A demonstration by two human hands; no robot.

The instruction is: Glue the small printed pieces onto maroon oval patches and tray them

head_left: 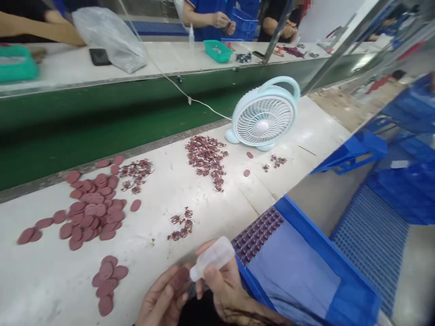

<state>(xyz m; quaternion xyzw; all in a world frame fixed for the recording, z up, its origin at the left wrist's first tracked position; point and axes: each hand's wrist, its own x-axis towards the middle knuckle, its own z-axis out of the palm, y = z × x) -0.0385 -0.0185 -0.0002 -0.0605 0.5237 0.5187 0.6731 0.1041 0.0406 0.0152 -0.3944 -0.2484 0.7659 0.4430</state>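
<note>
Near the bottom centre, my left hand [161,296] holds a dark red oval disc [181,277] between its fingers. My right hand [222,283] is wrapped round a small translucent white bottle [217,254], its tip pointing down-left at the disc. Whether the tip touches the disc I cannot tell. A large heap of red oval discs [93,210] lies to the left, with a smaller group [107,280] below it. Small shiny red-brown pieces lie in a big pile [205,156], a pile by the discs [137,172] and a little group [181,226] just above my hands.
A blue tray [299,217] at the right of the white table [163,190] holds rows of small dark red parts [260,233]. A light blue fan [265,117] stands at the back. Behind the green belt [102,127], people work at another table with green baskets [217,51].
</note>
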